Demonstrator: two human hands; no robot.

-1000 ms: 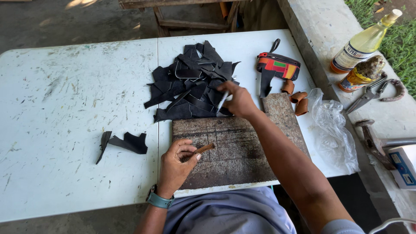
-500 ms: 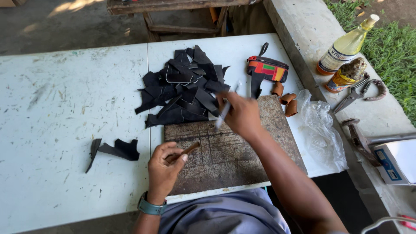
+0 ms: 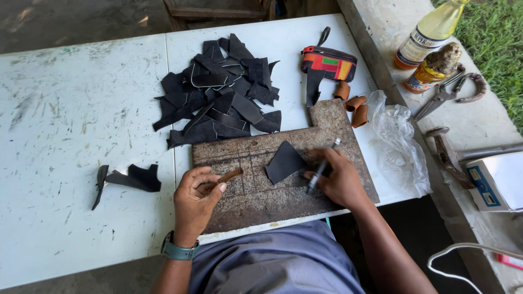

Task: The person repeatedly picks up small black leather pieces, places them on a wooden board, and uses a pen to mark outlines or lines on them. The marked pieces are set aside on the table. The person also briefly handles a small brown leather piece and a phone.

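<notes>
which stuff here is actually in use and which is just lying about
In use:
left hand holding a brown stick
right hand with pen on black leather piece
cutting board

Lying about:
leather scrap pile
bottles
pliers
plastic bag

Outdoor leather workshop: leather scraps (image 3: pixel 218 92), cutting board (image 3: pixel 272 169), pliers (image 3: pixel 444 95) on tables.

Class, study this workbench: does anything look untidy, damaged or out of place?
The black leather offcuts lie in a loose, overlapping heap behind the cutting board, whose surface is scored and worn. Two stray scraps sit apart on the white table. A crumpled clear plastic bag hangs over the table's right edge.
</notes>
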